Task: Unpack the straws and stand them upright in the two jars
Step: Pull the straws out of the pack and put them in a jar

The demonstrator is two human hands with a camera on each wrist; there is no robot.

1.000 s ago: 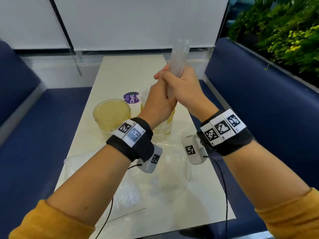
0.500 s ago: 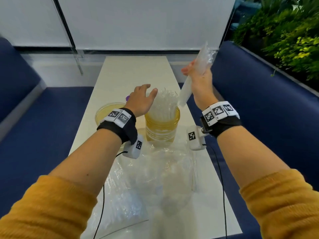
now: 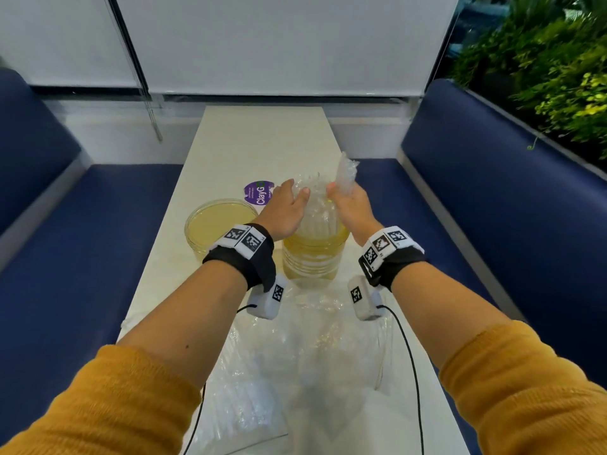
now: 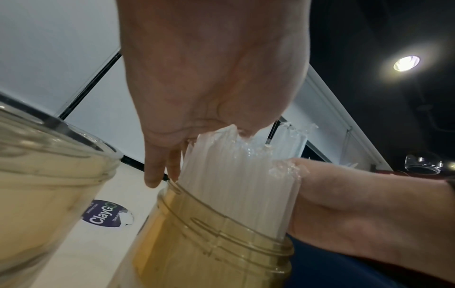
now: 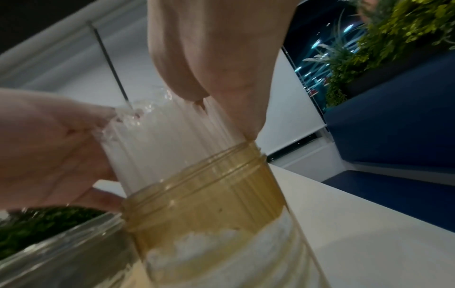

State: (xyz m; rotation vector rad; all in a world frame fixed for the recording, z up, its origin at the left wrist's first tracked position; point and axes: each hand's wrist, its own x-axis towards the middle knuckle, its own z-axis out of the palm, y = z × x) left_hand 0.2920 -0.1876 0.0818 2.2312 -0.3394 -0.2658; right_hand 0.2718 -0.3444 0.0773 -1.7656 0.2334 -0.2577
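Observation:
Two amber-tinted clear jars stand on the white table (image 3: 262, 133). The right jar (image 3: 312, 257) (image 4: 209, 243) (image 5: 204, 185) holds many clear straws (image 3: 315, 218) (image 4: 234, 175) (image 5: 160, 146) upright. The left jar (image 3: 193, 238) (image 4: 37, 175) is empty. My left hand (image 3: 285, 208) (image 4: 209, 78) lies against the left side of the standing straws with its fingers straight. My right hand (image 3: 349, 208) (image 5: 214, 58) grips a smaller straw bundle (image 3: 345, 172), with crinkled clear plastic at its top, at the jar's right rim. The bundle's top sticks up above the fist.
Crumpled clear plastic packaging (image 3: 295, 356) covers the near part of the table. A purple round sticker (image 3: 259, 192) lies behind the jars. Blue benches (image 3: 492, 192) flank the table on both sides, with plants (image 3: 542, 77) at the far right. Wrist-camera cables trail over the packaging.
A second ago both hands held a bundle high. The left hand let go and now rests on the straws in the jar. The right hand has brought its bundle down to the jar.

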